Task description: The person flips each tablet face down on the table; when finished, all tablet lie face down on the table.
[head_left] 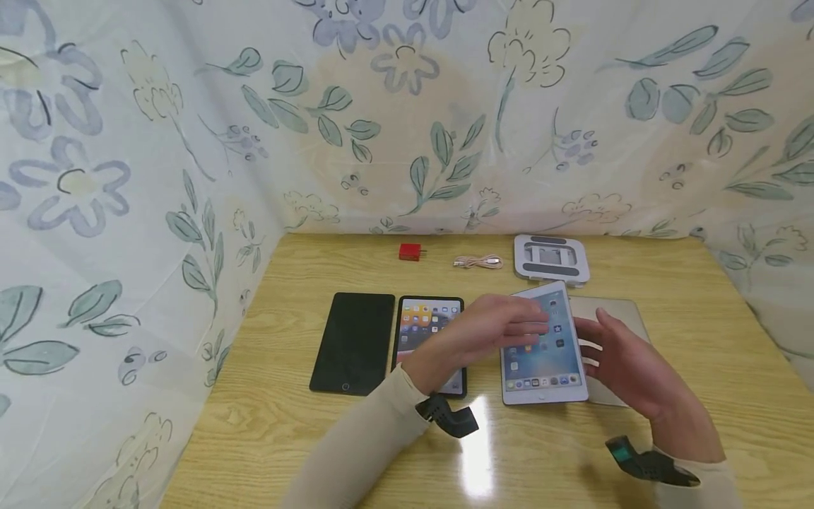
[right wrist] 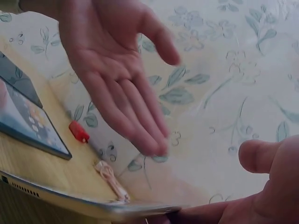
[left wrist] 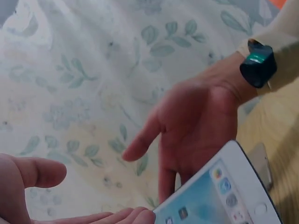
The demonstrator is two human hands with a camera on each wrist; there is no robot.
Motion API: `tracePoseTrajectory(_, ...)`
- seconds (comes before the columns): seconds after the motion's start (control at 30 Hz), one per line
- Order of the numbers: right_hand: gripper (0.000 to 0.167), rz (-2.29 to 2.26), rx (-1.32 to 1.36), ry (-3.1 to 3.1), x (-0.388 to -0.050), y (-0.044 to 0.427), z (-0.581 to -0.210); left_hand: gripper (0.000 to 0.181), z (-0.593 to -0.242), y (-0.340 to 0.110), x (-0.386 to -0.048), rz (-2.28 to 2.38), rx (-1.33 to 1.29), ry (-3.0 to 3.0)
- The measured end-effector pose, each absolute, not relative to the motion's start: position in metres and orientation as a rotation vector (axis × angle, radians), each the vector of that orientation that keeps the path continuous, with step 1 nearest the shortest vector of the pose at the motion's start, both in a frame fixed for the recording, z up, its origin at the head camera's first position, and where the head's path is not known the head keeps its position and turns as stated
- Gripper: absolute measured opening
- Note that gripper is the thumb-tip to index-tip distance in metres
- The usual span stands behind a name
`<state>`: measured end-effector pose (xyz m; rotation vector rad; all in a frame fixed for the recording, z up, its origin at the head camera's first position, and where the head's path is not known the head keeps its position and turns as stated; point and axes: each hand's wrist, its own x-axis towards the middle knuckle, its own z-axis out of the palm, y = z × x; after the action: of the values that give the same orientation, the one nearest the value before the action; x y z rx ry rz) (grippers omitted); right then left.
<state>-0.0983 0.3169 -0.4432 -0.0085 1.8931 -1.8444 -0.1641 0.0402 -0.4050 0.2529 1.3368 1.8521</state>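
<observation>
Floral sheet (head_left: 407, 141) behind, wood-grain table (head_left: 693, 339) in front. White tablet (head_left: 543, 369) right of centre, tilted, overlapping a gold-toned tablet (head_left: 628, 311). Left hand (head_left: 483, 329) straight-fingered over the white one, gripping nothing; right hand (head_left: 629, 360) loose, fingers by its right edge, thumb off. I'd steady both side edges evenly. Grey stand (head_left: 550, 269) just behind; more room toward front and right.

The head view is bright and mostly crisp; a blown-out glare streak crosses the wood-grain tabletop (head_left: 420, 452) between five and six o'clock, a faint shadow nearer half past four. Both wrist views are dimmer and softer: floral cloth (left wrist: 93, 112) hazy, right hand (left wrist: 196, 121) shaded, white tablet (right wrist: 117, 211) blurred at six o'clock.
</observation>
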Motion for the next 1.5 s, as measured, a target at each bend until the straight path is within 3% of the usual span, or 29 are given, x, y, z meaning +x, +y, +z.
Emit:
tracePoseTrajectory(0.23,0.067,-1.892,-0.06,1.876,-0.094,0.312,-0.431,0.046,-0.388,0.059,-0.16,1.816,0.267,1.381)
tracePoseTrajectory(0.47,0.062,-1.883,-0.156,1.966,-0.091,0.298,-0.414,0.044,-0.38,0.062,-0.16,1.784,0.241,1.415)
tracePoseTrajectory(0.83,0.075,-1.84,-0.142,2.119,-0.093,0.263,-0.393,0.046,-0.379,0.044,-0.166,1.852,0.241,1.419)
tracePoseTrajectory(1.5,0.073,-1.852,-0.105,2.129,-0.104,0.221,-0.387,0.046,-0.386,0.017,-0.171,2.006,0.15,1.373)
